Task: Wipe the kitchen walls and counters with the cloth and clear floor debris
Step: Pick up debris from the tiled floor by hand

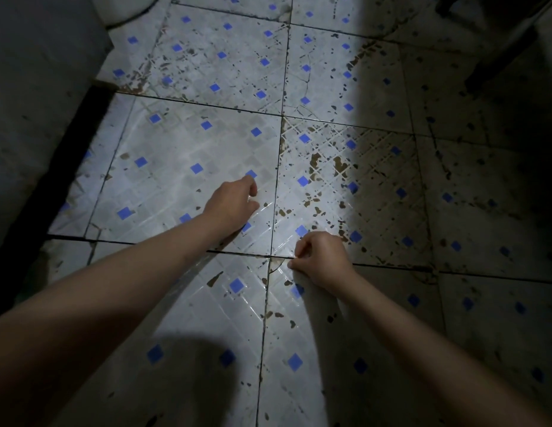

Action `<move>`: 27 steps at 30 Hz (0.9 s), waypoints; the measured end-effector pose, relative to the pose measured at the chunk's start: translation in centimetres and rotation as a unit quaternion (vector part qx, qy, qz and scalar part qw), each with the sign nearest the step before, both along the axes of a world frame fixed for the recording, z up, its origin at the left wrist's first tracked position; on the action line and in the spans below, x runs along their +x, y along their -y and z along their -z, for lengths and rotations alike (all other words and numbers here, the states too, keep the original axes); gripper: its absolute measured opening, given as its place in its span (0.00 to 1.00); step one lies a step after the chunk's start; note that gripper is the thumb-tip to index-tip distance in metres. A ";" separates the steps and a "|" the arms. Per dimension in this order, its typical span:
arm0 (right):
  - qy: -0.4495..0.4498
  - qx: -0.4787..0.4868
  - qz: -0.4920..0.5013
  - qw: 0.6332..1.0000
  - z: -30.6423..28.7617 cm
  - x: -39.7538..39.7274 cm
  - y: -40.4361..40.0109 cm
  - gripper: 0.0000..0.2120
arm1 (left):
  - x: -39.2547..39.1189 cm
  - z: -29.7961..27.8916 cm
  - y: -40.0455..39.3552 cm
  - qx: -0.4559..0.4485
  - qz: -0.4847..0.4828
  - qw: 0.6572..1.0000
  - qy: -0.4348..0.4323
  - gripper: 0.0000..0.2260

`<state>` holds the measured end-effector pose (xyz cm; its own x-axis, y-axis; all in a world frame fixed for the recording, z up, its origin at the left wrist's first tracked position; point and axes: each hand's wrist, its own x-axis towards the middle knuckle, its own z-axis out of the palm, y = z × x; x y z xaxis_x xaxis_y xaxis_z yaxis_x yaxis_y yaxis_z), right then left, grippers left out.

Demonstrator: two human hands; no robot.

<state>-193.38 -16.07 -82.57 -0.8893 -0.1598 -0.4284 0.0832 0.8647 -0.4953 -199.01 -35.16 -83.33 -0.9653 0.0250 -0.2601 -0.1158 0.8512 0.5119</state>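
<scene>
I look down at a pale tiled floor (188,155) with small blue squares. Brown and black debris specks (314,208) are scattered over it, thickest right of centre. My left hand (233,201) reaches low over the floor, its fingers curled down toward a tile. My right hand (322,260) is nearer, over a tile joint, with fingers curled in and thumb pinched against the forefinger. I cannot make out anything in either hand. No cloth is in view.
A grey wall or cabinet side (37,103) with a dark base strip (68,167) runs along the left. A rounded pale object (123,7) sits at the top left. The right side and dark furniture (499,50) at top right lie in deep shadow.
</scene>
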 end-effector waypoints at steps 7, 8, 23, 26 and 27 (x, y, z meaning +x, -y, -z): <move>0.022 0.009 -0.027 0.999 -0.2 0.3 0.2 0.05 | 0.0 0.6 -0.1 -0.006 -0.014 1.000 0.004 0.07; 0.027 0.017 -0.033 0.999 -0.3 0.3 0.3 0.05 | 0.1 0.6 0.0 -0.007 -0.017 1.000 0.002 0.09; 0.042 0.071 0.000 0.997 -0.7 0.8 0.8 0.08 | 1.7 -0.2 1.4 -0.024 -0.017 1.000 -0.004 0.15; 0.018 0.043 0.015 0.999 -0.3 0.8 0.5 0.10 | 1.7 -0.2 1.6 -0.021 -0.028 0.999 -0.012 0.14; 0.014 0.028 0.025 0.999 -0.2 0.8 0.5 0.10 | 1.7 -0.1 1.7 -0.024 -0.031 0.999 -0.015 0.13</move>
